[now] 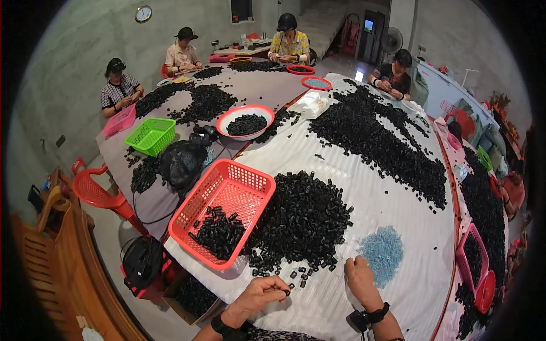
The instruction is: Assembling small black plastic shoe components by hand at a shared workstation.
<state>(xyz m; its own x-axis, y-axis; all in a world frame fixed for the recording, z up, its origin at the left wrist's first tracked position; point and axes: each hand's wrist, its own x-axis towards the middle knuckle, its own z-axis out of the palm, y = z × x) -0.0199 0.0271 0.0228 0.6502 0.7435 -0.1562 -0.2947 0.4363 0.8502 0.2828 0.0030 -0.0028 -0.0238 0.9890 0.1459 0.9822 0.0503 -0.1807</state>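
My left hand [263, 294] pinches one small black cylindrical part [287, 292] between thumb and fingertips, low over the white cloth. My right hand [362, 278] is at the left edge of a pile of tiny clear-blue pieces [382, 253]. Its fingers are bent together, and whatever they may hold is too small to make out. Beyond my left hand lies a heap of black cylindrical parts [307, 216], with a few loose ones at its near edge. Left of the heap, a red plastic basket [253, 181] holds more of the black parts.
A green basket [150, 136], a red-rimmed bowl [245, 120] of black parts and a black cap [183, 165] stand beyond the red basket. A larger black heap [375, 142] spreads across the far cloth. Several people sit around the tables. A red chair [96, 190] is at left.
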